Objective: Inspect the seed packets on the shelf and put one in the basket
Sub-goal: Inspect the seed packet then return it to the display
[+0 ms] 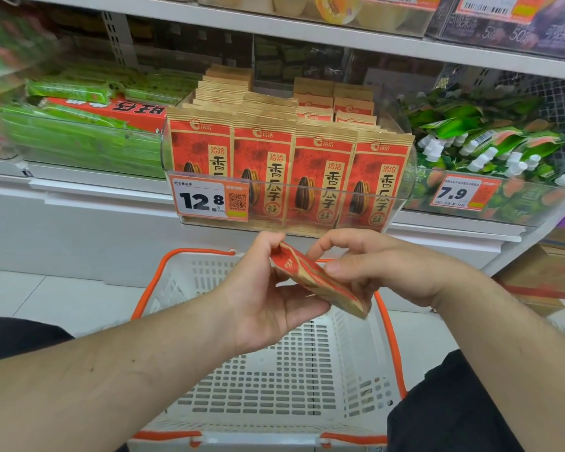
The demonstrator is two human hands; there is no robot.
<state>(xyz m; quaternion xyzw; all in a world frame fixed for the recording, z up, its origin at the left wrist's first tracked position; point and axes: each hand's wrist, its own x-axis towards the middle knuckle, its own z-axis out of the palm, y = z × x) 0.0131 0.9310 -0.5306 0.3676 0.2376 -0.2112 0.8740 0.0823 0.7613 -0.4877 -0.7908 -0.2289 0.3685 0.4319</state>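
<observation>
Together, both hands held one seed packet (317,280) above the basket (274,370). The left hand (268,288) pinched the packet's upper end, thumb and fingers curled round the corner, palm turned up toward the camera. The right hand (382,265) gripped the packet from the other side, thumb laid across its face and fingers curled behind it. The packet lay tilted, seen nearly edge-on, its red printed top high at the left and its brown paper bottom low at the right.

Directly below, the basket stood on the pale floor, white with slotted walls and an orange rim and handles (390,331); nothing showed inside it. Dark clothing (450,406) edged the view at the lower right and far left.

Beyond the hands, the shelf (437,228) carried a clear plastic tray (405,177) packed with upright rows of matching seed packets (291,171), red fronts with a sunflower seed picture and brown tops. A price tag reading 12.8 (209,199) was clipped to the tray's front left. To the left lay green wrapped snacks (72,135) and a red box (118,109); to the right, green pouches with white caps (490,148) sat behind a tag reading 7.9 (460,192). A higher shelf (307,31) ran across the top, its goods blurred.
</observation>
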